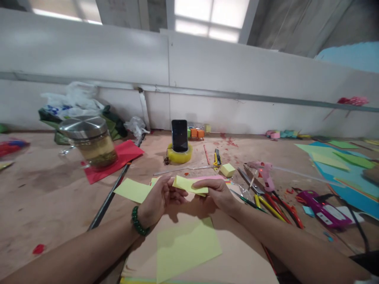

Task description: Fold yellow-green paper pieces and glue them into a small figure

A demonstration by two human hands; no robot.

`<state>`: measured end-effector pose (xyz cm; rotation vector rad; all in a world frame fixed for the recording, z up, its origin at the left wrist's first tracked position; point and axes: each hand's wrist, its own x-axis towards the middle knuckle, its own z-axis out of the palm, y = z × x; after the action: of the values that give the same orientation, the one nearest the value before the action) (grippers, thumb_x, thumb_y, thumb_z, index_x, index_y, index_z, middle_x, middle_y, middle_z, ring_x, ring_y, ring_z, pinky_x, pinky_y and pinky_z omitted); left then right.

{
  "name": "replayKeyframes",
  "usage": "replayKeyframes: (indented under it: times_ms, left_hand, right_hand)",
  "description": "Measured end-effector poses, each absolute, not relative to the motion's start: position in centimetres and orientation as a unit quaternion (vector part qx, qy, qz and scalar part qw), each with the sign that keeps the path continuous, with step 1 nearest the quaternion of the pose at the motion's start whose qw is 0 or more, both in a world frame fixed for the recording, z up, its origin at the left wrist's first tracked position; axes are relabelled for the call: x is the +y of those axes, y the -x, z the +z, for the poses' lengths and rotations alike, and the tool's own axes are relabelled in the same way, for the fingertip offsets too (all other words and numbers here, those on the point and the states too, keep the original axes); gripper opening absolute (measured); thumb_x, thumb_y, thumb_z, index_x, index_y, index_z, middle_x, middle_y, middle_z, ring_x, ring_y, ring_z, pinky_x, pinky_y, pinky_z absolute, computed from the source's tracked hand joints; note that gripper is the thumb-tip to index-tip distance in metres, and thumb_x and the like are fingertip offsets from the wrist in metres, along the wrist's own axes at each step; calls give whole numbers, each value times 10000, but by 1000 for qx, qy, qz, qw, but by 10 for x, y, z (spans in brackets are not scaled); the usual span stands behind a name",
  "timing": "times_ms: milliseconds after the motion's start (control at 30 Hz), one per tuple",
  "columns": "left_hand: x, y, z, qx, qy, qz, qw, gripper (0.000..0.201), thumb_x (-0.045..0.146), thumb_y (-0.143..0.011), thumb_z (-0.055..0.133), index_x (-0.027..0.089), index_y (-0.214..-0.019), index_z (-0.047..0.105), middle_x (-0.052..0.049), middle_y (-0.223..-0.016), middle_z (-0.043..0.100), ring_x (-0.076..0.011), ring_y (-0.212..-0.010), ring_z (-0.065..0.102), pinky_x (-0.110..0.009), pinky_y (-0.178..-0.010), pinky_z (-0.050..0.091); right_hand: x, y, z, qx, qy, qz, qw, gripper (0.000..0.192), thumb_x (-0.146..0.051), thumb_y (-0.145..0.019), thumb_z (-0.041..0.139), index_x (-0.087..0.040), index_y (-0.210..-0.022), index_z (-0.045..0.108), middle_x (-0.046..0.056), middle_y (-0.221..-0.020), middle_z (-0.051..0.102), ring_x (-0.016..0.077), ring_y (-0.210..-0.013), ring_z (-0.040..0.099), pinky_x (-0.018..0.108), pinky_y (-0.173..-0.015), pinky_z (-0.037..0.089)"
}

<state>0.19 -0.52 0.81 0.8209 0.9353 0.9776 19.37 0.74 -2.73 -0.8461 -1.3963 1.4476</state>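
Plainly, the right hand pinches folded yellow paper; whether the left hand grips it, I cannot tell.

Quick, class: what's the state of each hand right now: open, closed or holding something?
Left hand: loosely curled at the folded yellow paper; whether it grips cannot be told.
Right hand: closed, pinching the folded yellow paper.

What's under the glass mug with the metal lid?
A red sheet lies under the glass mug, sticking out beside its base. What the sheet itself covers cannot be seen.
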Motion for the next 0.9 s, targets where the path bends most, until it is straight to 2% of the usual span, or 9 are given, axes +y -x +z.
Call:
replayKeyframes:
  times_ms: [67,167,267,367,467,533,667,900]
  left_hand:
    - [-6,-2,7,433,-393,439,682,358,475,-664,671,120,-634,638,-51,-562,686,-122,-458,611,-204,-470,471]
    - [-6,-2,3,453,-443,437,638,322,415,-599,759,133,-597,603,-37,-549,676,-105,-436,587,-186,-438,435]
    - [-4,-2,2,456,-467,445,613,319,416,-596,756,141,-590,594,-18,-508,647,-98,-414,562,-187,-429,426]
    - [-4,0,5,464,-483,455,587,331,443,-590,737,145,-592,595,6,-474,611,-94,-387,536,-197,-417,422]
    - [-6,-1,8,472,-520,442,558,339,466,-584,718,157,-587,579,29,-459,583,-89,-351,505,-199,-380,391]
    - [-10,-3,8,465,-553,425,546,344,475,-605,695,166,-556,553,42,-429,547,-78,-331,471,-189,-359,353]
    - [-17,-9,6,435,-589,415,541,320,443,-649,672,164,-552,549,39,-433,542,-64,-369,448,-171,-379,348]
    - [-20,-10,5,405,-552,437,583,294,414,-612,739,142,-638,632,19,-506,608,-87,-417,531,-193,-439,453]
  right_hand:
    - [7,-193,-30,-588,343,574,454,242,-178,-708,566,-184,-860,753,-1,-641,680,97,-500,597,230,-507,523]
    - [5,-194,-32,-613,341,557,445,281,-174,-712,533,-184,-892,748,14,-713,701,114,-563,617,249,-553,538]
    - [1,-197,-29,-636,330,553,425,289,-189,-717,530,-183,-912,743,22,-761,711,128,-610,621,264,-588,535]
    - [1,-201,-24,-633,291,593,403,383,-228,-734,542,-184,-1084,690,50,-908,707,161,-754,643,303,-705,525]
    - [3,-201,-21,-579,283,620,449,481,-348,-793,550,-213,-1254,564,69,-1053,667,185,-909,629,332,-819,485]
    - [2,-198,-21,-560,293,629,453,517,-423,-805,596,-219,-1275,520,76,-1064,651,181,-899,627,324,-808,476]
    - [-7,-188,-21,-607,291,653,348,750,-349,-676,792,-203,-1322,442,34,-906,642,161,-776,605,265,-659,463]
    - [-8,-184,-17,-623,260,640,366,573,-420,-707,761,-172,-1178,548,20,-895,630,135,-759,567,226,-647,431]
